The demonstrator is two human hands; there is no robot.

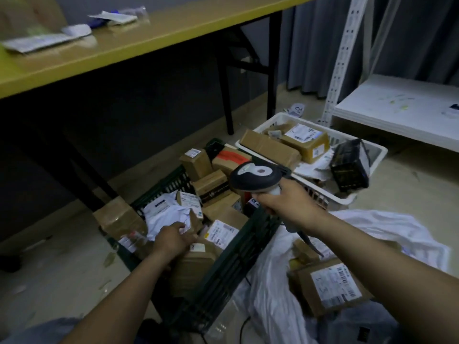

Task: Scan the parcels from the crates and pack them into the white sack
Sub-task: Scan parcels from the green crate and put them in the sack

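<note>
Right hand point(288, 202) is curled round the grip of a grey-and-black barcode scanner point(255, 177) near the middle of the view, its head pointing toward 9 o'clock over the dark green crate point(236, 264). At 7 o'clock from the scanner, the left hand point(171, 239) reaches into that crate, its fingers lying on a crumpled white mailer point(166, 214) among brown labelled parcels; whether they actually close on it cannot be told. At 5 o'clock lies the white sack point(268, 294), its mouth open, with a brown parcel point(330, 286) label-up inside. At 2 o'clock stands a white crate point(372, 150) holding more brown parcels and a black box point(350, 165) tilted on its right side. A yellow table point(149, 38) runs across 11 o'clock, and a white shelf point(397, 105) sits at 3 o'clock.
</note>
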